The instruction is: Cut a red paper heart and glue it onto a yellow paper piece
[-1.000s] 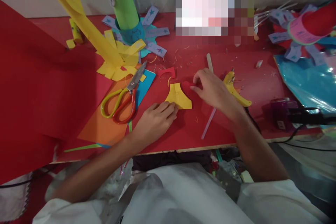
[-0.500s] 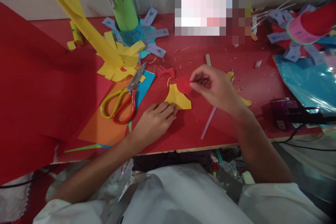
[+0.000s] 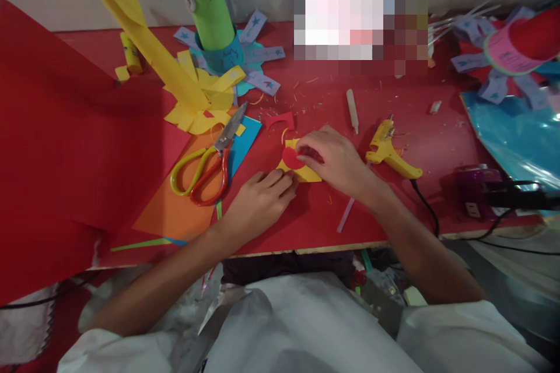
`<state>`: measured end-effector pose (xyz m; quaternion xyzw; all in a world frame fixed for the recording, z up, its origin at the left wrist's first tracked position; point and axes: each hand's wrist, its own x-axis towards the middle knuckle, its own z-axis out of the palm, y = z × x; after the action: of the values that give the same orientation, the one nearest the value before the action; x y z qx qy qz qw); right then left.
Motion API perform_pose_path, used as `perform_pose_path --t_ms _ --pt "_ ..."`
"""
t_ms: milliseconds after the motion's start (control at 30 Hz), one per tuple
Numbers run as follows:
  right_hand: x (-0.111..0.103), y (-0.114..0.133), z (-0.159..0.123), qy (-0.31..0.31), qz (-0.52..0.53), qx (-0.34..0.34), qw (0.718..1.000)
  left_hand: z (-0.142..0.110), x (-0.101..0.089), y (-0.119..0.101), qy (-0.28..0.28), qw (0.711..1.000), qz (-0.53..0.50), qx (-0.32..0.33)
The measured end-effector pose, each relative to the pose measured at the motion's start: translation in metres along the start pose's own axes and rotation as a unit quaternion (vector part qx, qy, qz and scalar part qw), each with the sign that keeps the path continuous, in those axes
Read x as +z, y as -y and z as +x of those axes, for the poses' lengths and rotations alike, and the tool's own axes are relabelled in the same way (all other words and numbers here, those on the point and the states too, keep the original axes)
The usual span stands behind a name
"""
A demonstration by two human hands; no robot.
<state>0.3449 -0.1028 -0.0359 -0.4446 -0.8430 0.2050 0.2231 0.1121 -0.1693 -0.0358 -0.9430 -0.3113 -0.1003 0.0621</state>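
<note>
A small red paper circle (image 3: 291,157) is pinched between the thumb and fingers of my right hand (image 3: 333,158), over a yellow paper piece (image 3: 310,173). My left hand (image 3: 266,195) has its fingers bent onto the near left edge of that yellow piece, holding it against the table; the fingertips are partly hidden. Just behind lies a red paper offcut (image 3: 280,122) with a curved cut-out. Scissors (image 3: 210,166) with one yellow and one red handle rest to the left, on coloured paper sheets (image 3: 164,207).
A yellow glue gun (image 3: 389,151) lies at right, its cord over the table's front edge. Near it are a whitish stick (image 3: 352,111) and a purple strip (image 3: 345,215). Behind stand a green paper tube (image 3: 214,17) and a yellow paper craft (image 3: 168,76). Blue wrapped sheets (image 3: 507,134) lie far right.
My right hand has moved left and a little nearer, bringing the red circle over the yellow piece. The glue gun shows more fully now. My left hand stays nearly in place.
</note>
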Motion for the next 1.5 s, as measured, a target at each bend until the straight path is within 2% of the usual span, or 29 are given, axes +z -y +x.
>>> perform_pose_path --t_ms 300,500,567,733,833,933,1067,1200,1400,1500 --pt "0.002 -0.006 0.001 0.016 -0.058 -0.008 0.998 0.001 0.000 -0.001 -0.005 1.000 -0.005 -0.002" --pt "-0.006 0.005 -0.009 -0.040 -0.100 -0.014 0.994 -0.001 0.001 0.000 -0.002 1.000 -0.003 0.001" --pt "-0.008 0.014 -0.017 -0.040 -0.114 -0.018 0.992 -0.002 0.001 0.000 0.001 1.000 -0.004 0.002" --pt "-0.004 0.023 -0.040 0.030 -0.178 -0.071 0.981 -0.001 0.002 -0.001 0.010 1.000 -0.008 0.002" --pt "0.002 0.017 -0.048 0.058 -0.188 -0.109 0.974 0.000 0.000 -0.001 0.024 1.000 -0.011 0.002" --pt "0.006 0.010 -0.050 0.068 -0.185 -0.115 0.973 0.001 -0.002 -0.001 0.028 1.000 -0.009 0.000" --pt "0.002 0.006 -0.050 0.052 -0.178 -0.128 0.974 0.000 -0.001 -0.001 0.018 1.000 -0.011 0.000" --pt "-0.005 0.008 -0.050 0.019 -0.161 -0.097 0.982 0.000 0.000 -0.001 0.003 1.000 -0.007 0.002" --pt "-0.005 0.006 -0.047 0.033 -0.169 -0.107 0.979 0.000 0.000 -0.001 0.009 1.000 -0.007 -0.003" --pt "-0.006 0.007 -0.048 0.001 -0.166 -0.078 0.983 -0.001 0.001 -0.001 0.008 1.000 -0.011 0.001"
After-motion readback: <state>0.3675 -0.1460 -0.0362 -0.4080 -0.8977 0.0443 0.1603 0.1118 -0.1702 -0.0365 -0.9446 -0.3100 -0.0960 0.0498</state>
